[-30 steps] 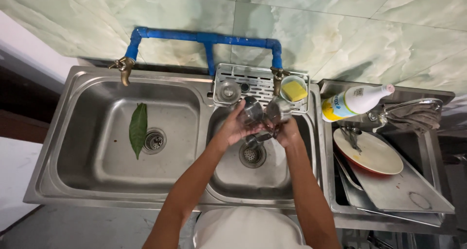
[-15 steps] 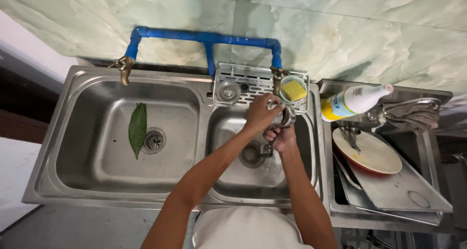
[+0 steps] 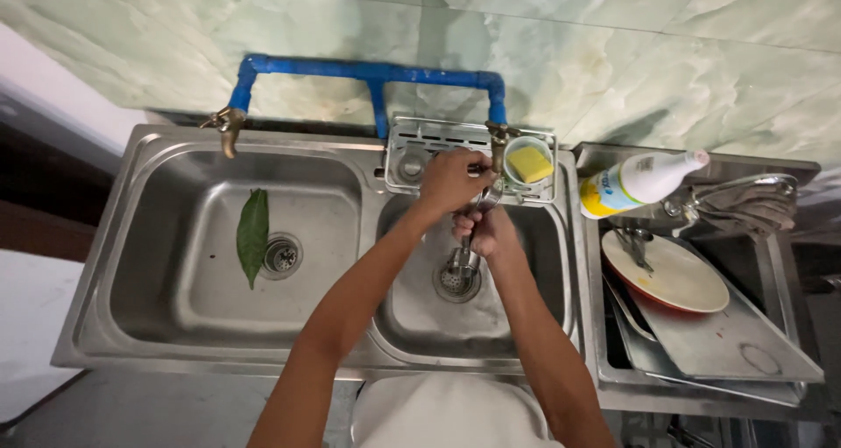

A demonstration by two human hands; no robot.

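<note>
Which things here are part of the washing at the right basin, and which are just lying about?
In use: left hand at the right tap; right hand holding metal utensils over the right basin.

Lying about: leaf in the left basin, sponge cup, spray bottle, plate, tray.

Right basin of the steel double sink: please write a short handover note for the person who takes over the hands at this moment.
Left hand: raised to the brass tap on the blue pipe, fingers at its handle.
Right hand: grips shiny metal utensils over the round drain of the right basin.
Whether water flows cannot be told.
Set aside: a cream plate on steel trays in the right rack.
A green leaf lies in the left basin.
</note>
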